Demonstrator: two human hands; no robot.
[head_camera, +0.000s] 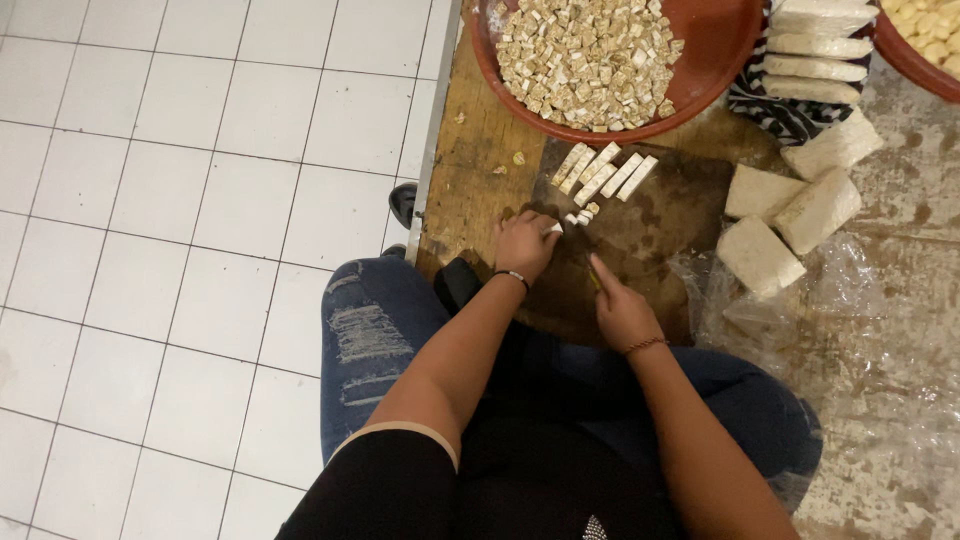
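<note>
While the person sits at a worn wooden table, a red bowl of pale cubes stands beyond the dark cutting board. On that board, the left hand pinches a small white strip; the right hand is curled around a knife handle, blade unclear.

Left hand curled down, right hand clenched, index extended
</note>
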